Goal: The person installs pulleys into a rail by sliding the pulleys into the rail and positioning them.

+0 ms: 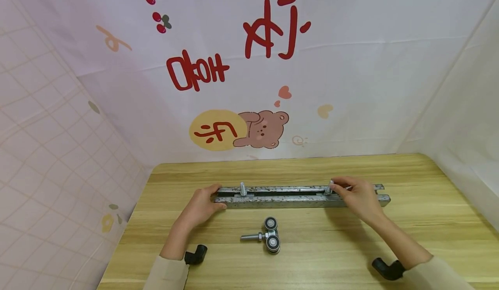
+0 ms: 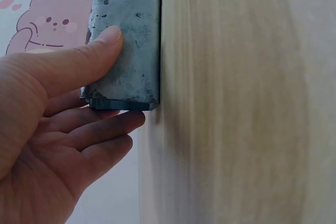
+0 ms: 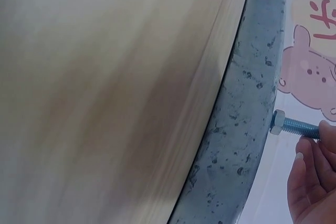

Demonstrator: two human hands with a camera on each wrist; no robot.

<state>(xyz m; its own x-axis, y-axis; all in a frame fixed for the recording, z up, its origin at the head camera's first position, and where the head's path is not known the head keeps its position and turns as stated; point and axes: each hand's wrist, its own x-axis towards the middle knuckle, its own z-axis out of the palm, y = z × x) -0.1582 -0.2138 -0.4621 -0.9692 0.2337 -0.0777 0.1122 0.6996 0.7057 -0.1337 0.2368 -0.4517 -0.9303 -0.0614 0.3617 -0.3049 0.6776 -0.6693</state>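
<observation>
metal rail [image 1: 280, 202]: lying on the wooden table [image 1: 319, 255], towards the back edge, in front of the printed backdrop [image 1: 358, 77]
long axis: left to right, roughly parallel to the table's back edge; one end at the left hand, other end sticks out past the right hand
slot direction: faces up, runs lengthwise between two lips
rail material: grey metal, dull, dark specks and scuffs over the front face; straight channel, boxy profile
left bolt [image 1: 243, 189]: stands up out of the slot near the left end; threaded silver shank, hex nut at its base
right bolt [image 1: 329, 187]: also up from the slot, leaning slightly right; threaded, hex nut at base
left hand [image 1: 200, 205]: grips the rail's left end, thumb flat on the speckled front face, other fingers round the end and back
right hand [image 1: 360, 199]: pinches the upper part of the right bolt, thumb against fingertips
loose roller [image 1: 273, 242]: on the table in front of the rail, apart from it; threaded shank points left, wheels at the right, round with dark rings and metal centres
table texture: pale yellowish wood grain, streaks mostly left to right
backdrop: white, creased, pink bear and red characters
</observation>
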